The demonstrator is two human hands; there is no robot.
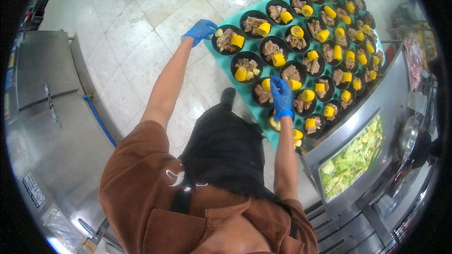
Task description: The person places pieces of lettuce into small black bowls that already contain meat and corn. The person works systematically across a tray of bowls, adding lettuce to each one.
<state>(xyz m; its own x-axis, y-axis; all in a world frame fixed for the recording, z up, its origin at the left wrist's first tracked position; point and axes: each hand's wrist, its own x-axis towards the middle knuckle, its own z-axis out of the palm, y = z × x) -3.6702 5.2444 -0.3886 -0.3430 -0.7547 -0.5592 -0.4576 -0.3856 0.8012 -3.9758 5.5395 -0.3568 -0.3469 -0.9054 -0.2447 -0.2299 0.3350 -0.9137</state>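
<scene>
Green bench (pixel 225 62) spreads bowls (pixel 227 52), seemingly for reach, below right fingers (pixel 277 83), beside left fingers (pixel 207 25); I can't tell either's grasp.

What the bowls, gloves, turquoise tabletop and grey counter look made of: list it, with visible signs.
Bowls: probably plastic, fairly dull; uniformly black, thin-rimmed.
Gloves: perhaps nitrile, thin and smooth; they wrinkle and fit closely.
Turquoise tabletop: smooth, evenly coloured; plastic or painted, can't tell which.
Grey counter: likely stainless steel; soft metallic sheen.
</scene>
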